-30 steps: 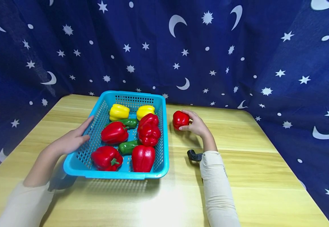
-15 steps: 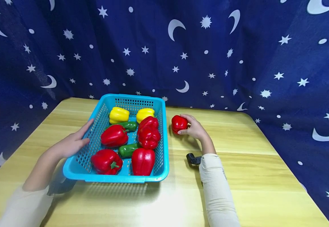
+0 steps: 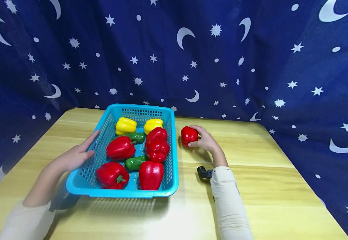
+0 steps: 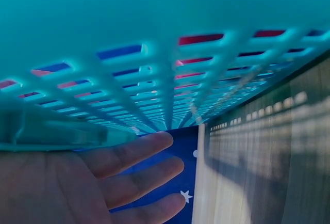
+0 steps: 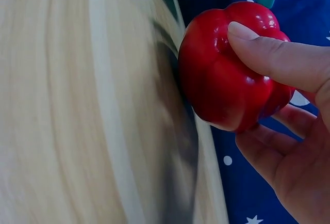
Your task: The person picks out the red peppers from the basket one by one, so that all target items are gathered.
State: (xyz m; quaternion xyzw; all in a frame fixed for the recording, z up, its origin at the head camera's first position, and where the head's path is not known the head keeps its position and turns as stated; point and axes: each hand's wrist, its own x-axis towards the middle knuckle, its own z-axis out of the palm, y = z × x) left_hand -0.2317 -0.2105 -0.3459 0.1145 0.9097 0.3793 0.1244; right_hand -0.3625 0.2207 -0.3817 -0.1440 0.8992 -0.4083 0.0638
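Note:
My right hand (image 3: 205,140) holds a glossy red bell pepper (image 3: 189,135) to the right of the basket, close over the table. In the right wrist view the thumb lies across one side of the bell pepper (image 5: 227,72), with fingers behind it. My left hand (image 3: 73,156) is at the left rim of a turquoise perforated basket (image 3: 120,192), thumb over the rim. In the left wrist view, straight fingers (image 4: 142,177) reach below that rim along the outer wall. The basket contains several red bell peppers (image 3: 151,175), two yellow bell peppers (image 3: 126,126) and two green vegetables (image 3: 135,163).
The light wooden table (image 3: 267,196) extends to both sides of the basket. A dark blue curtain (image 3: 162,50) with white moons and stars stands behind it and along the sides. A black wrist device (image 3: 204,172) projects from the right sleeve.
The whole scene sits lower in the head view as the camera tilts up slightly. My right hand keeps its hold on the red bell pepper, and the left hand stays at the basket rim.

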